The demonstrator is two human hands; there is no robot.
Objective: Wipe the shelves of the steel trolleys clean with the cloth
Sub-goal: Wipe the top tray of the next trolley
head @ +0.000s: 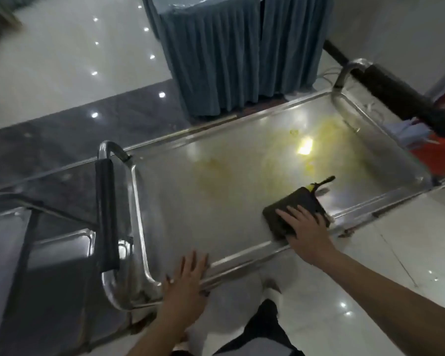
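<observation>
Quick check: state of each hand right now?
Left hand: open, fingers straight, resting on the trolley rim.
Right hand: open, fingers flat, pressing the dark cloth onto the shelf.

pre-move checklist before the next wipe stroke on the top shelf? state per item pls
1. Cloth lies flat on the top shelf, near its front rim: ok.
2. Right hand presses on the cloth with straight fingers: ok.
3. Left hand rests on the front rim of the trolley, fingers spread, steadying it: ok.
4. Yellow stains lie on the far part of the shelf, beyond the cloth, not yet wiped: not ok.
5. Stroke path from the cloth to the stains has nothing standing in it: ok.
6. Cloth damp or clean enough: cannot tell.
</observation>
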